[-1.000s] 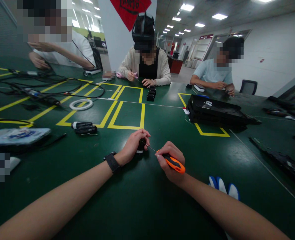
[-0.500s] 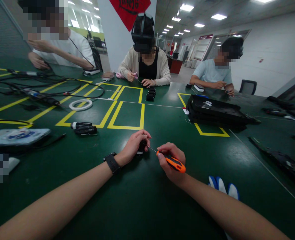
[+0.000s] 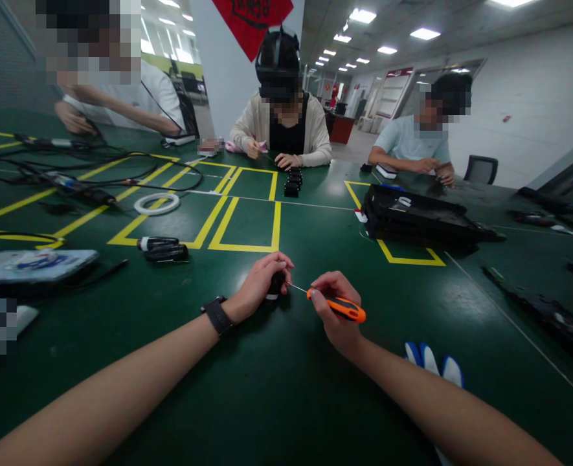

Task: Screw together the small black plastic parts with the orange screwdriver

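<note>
My left hand point(image 3: 265, 276) is closed around a small black cylindrical part with a white band point(image 3: 273, 289), keeping it on the green table. Its far side is hidden by my fingers. An orange-and-black screwdriver point(image 3: 345, 309) is held in my right hand point(image 3: 337, 310), pinched near the front of the handle. The thin metal shaft points left, and its tip reaches the fingers of my left hand at the black part. Whether the tip sits in a screw cannot be made out.
Left of my hands lie black-handled tools point(image 3: 162, 248) and a white ring point(image 3: 157, 204). A black case point(image 3: 412, 213) stands at the right, with blue-and-white gloves point(image 3: 434, 366) near my right forearm. Cables point(image 3: 87, 171) spread across the far left. Several people sit opposite.
My right hand and the screwdriver handle have shifted slightly up and to the right, and the handle lies a little flatter. My left hand stays in place.
</note>
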The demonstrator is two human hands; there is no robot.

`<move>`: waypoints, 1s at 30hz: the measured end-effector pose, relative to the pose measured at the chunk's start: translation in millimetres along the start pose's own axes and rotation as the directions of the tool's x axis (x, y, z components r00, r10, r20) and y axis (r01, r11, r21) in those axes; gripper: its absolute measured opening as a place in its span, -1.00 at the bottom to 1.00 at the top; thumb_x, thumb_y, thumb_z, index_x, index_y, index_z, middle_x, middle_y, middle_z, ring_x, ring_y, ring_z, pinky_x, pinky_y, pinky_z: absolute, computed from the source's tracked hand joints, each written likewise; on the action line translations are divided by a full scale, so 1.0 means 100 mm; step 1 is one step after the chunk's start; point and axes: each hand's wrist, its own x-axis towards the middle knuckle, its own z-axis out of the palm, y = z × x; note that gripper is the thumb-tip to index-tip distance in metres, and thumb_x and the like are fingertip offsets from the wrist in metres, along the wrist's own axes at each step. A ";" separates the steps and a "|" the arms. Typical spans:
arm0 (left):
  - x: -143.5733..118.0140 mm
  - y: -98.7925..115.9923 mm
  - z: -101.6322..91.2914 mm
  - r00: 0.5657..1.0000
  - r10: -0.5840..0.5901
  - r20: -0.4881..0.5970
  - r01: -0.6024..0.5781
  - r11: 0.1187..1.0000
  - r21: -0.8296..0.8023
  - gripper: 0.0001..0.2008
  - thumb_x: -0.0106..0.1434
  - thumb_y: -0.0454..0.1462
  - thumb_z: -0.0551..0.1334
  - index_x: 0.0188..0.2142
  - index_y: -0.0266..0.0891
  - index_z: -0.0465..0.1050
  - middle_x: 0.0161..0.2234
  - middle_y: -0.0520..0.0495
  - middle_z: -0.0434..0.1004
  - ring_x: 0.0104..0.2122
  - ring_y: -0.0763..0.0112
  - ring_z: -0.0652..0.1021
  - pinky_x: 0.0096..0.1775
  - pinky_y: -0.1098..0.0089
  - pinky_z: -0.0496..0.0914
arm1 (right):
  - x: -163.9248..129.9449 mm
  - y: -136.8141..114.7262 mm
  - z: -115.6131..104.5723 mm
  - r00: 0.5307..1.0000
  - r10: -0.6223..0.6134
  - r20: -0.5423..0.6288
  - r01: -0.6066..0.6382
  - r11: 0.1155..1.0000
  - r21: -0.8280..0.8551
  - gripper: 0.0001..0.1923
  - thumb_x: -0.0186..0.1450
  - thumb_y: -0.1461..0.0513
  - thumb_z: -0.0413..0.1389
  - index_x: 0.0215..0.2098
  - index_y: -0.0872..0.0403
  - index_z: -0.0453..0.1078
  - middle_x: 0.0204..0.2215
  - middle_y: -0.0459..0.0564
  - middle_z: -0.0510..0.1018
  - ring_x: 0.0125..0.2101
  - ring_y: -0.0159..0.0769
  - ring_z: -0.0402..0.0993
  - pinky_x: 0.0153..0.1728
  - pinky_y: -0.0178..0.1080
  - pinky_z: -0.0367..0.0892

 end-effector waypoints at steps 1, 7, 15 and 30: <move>0.00 0.00 0.00 1.000 0.000 -0.002 0.000 1.000 -0.001 -0.84 0.19 -0.22 0.02 -0.34 -0.26 0.27 -0.59 0.07 0.35 -0.65 0.54 0.39 -0.56 0.51 0.24 | 0.00 0.01 0.00 1.000 0.026 0.008 -0.026 1.000 0.012 -0.97 0.17 0.30 0.06 -0.39 0.09 0.27 -0.52 -0.13 0.31 -0.56 -0.46 0.24 -0.54 -0.35 0.20; 0.00 0.01 0.01 0.999 -0.020 -0.031 0.020 1.000 -0.005 -0.84 0.17 -0.22 0.03 -0.35 -0.27 0.27 -0.60 0.07 0.36 -0.65 0.53 0.39 -0.58 0.52 0.23 | -0.01 0.00 0.01 0.996 -0.046 0.074 0.044 0.999 0.027 -0.90 0.12 0.31 0.08 -0.36 0.08 0.27 -0.52 -0.14 0.31 -0.56 -0.45 0.23 -0.54 -0.35 0.18; -0.01 0.04 0.02 0.999 -0.031 -0.026 0.031 0.999 -0.005 -0.84 0.16 -0.22 0.04 -0.35 -0.27 0.28 -0.59 0.07 0.37 -0.65 0.53 0.39 -0.57 0.51 0.24 | 0.01 -0.02 0.00 0.995 0.027 0.093 -0.024 0.999 -0.033 -0.93 0.18 0.28 0.04 -0.33 0.08 0.27 -0.57 -0.16 0.30 -0.58 -0.46 0.22 -0.56 -0.36 0.17; -0.01 0.04 0.02 1.000 -0.018 -0.021 0.018 1.000 -0.007 -0.85 0.16 -0.22 0.02 -0.35 -0.26 0.26 -0.60 0.08 0.34 -0.66 0.53 0.38 -0.57 0.51 0.23 | -0.02 -0.01 0.00 0.998 -0.008 0.057 0.012 0.997 -0.072 -0.98 0.18 0.29 0.04 -0.39 0.10 0.29 -0.55 -0.13 0.34 -0.57 -0.45 0.26 -0.54 -0.35 0.20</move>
